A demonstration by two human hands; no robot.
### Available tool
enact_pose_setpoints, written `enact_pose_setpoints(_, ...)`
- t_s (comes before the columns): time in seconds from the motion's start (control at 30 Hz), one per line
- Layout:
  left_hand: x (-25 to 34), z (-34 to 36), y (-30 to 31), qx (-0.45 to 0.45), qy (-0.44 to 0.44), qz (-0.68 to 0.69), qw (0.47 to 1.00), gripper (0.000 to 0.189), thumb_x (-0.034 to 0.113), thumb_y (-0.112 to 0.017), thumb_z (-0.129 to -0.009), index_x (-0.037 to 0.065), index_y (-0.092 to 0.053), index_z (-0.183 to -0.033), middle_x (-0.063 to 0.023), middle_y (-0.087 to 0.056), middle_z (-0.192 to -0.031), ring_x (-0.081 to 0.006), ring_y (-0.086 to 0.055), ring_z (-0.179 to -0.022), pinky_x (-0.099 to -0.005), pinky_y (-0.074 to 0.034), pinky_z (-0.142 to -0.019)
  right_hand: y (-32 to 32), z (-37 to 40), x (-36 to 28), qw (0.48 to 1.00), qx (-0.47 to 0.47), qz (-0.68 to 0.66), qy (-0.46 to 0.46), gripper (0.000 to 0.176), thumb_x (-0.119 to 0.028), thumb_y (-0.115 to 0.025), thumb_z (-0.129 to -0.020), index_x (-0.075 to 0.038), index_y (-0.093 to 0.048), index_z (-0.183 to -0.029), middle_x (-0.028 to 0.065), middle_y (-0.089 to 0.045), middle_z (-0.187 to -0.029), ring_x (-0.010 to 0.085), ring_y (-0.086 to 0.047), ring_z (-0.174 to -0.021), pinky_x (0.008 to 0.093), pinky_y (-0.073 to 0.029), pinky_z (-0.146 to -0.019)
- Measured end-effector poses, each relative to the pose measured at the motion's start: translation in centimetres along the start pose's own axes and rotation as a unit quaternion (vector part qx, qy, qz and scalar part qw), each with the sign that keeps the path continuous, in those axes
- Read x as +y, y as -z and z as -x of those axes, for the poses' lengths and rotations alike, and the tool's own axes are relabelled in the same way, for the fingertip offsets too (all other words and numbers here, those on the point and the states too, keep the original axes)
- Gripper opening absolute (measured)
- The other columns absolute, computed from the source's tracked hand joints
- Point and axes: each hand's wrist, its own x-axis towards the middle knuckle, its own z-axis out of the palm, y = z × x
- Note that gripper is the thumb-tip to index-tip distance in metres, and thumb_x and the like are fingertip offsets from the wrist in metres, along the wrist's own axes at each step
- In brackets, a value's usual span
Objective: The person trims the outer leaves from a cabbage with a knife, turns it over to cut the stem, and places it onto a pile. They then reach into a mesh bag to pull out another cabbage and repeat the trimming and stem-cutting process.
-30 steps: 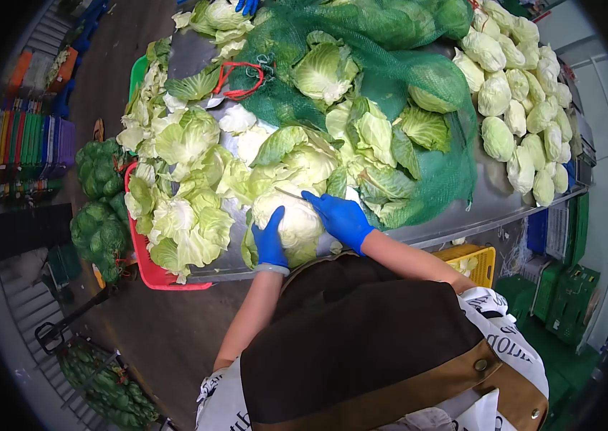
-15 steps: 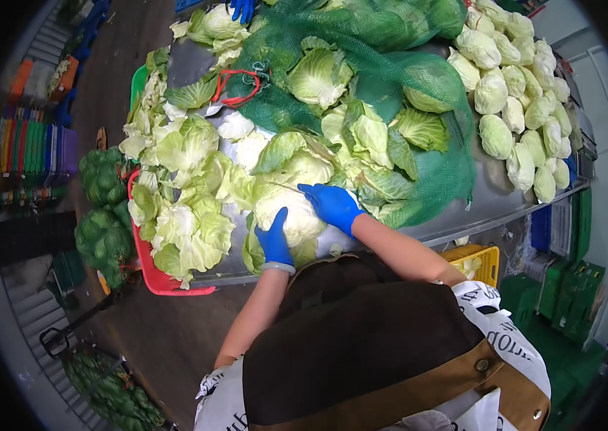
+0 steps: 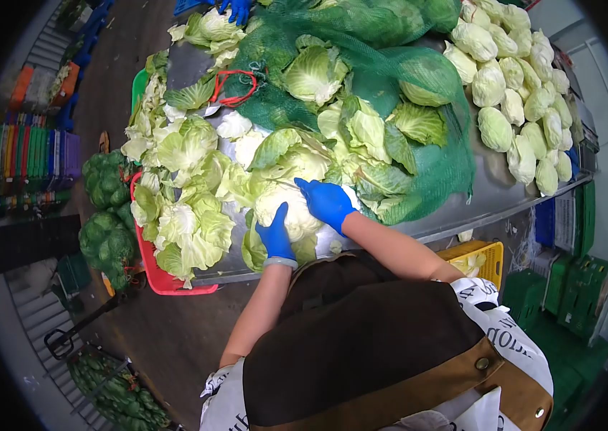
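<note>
A pale, trimmed cabbage head point(image 3: 281, 204) rests near the table's front edge, over some loose leaves. My left hand point(image 3: 275, 235), in a blue glove, is closed round its near left side, thumb up along it. My right hand point(image 3: 327, 205), gloved in blue too, is closed at the cabbage's upper right. A thin, straight line shows by its fingertips; what it holds is too small to make out. Just beyond lies a cabbage with loose outer leaves point(image 3: 291, 156). Leafy cabbages on green netting point(image 3: 442, 179) lie to the right.
Stripped leaves point(image 3: 193, 233) heap at the left, over a red bin point(image 3: 167, 286). Trimmed cabbages point(image 3: 492, 86) pile up at the right on the metal table point(image 3: 462, 208). Another person's gloved hand point(image 3: 236, 10) is at the top. A yellow crate point(image 3: 489, 262) stands below the edge.
The view has shifted slightly. Both hands stay on the cabbage, almost unmoved. The other person's hand at the top shows a little more.
</note>
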Motion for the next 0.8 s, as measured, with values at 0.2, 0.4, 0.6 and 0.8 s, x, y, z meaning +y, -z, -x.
enact_pose_setpoints(0.2, 1.0, 2.3, 0.8, -0.043, -0.035, -0.053, 0.997, 0.064, 0.005, -0.076, -0.073, -0.003, -0.045, -0.129, -0.0127, -0.057, -0.121, -0.0226, -0.057, -0.107, -0.0335, -0.047, -0.091, 1.4, -2.7, 3.3, 0.991, 0.022, -0.102, -0.08, 0.034, -0.026, -0.042, -0.094, -0.009, -0.061, -0.118, 0.022, -0.065, -0.099, 0.0391, -0.064, -0.089, 0.0477, -0.05, -0.077)
enact_pose_setpoints(0.4, 6.1, 4.7, 5.9, -0.208, 0.039, 0.006, 0.977, 0.077, 0.0, -0.066, -0.069, 0.003, -0.035, -0.139, -0.0127, -0.049, -0.131, -0.0274, -0.05, -0.12, -0.0386, -0.043, -0.1, 4.2, -2.4, 3.2, 0.951, 0.091, -0.27, -0.121, 0.065, -0.049, -0.074, -0.069, -0.006, -0.061, -0.116, 0.0201, -0.067, -0.103, 0.0357, -0.064, -0.094, 0.0414, -0.05, -0.082)
enact_pose_setpoints(0.6, 11.5, 5.8, 6.3, -0.267, 0.044, 0.009, 0.963, 0.087, 0.007, -0.07, -0.064, 0.002, -0.032, -0.142, -0.0127, -0.046, -0.135, -0.0273, -0.047, -0.124, -0.0385, -0.04, -0.103, 6.2, -1.1, 4.3, 0.958, 0.044, -0.251, -0.134, 0.063, -0.046, -0.076, -0.071, -0.009, -0.059, -0.119, 0.0153, -0.067, -0.101, 0.0292, -0.066, -0.087, 0.0369, -0.051, -0.081)
enact_pose_setpoints(0.8, 14.1, 5.9, 3.7, -0.361, 0.067, -0.132, 0.921, 0.087, 0.006, -0.073, -0.063, 0.001, -0.034, -0.141, -0.0124, -0.048, -0.134, -0.0236, -0.048, -0.122, -0.0349, -0.038, -0.104, 14.3, 4.2, -6.8, 0.985, 0.002, -0.132, 0.113, 0.062, -0.048, -0.076, -0.071, -0.012, -0.061, -0.12, 0.0114, -0.069, -0.093, 0.0237, -0.067, -0.077, 0.0339, -0.053, -0.073)
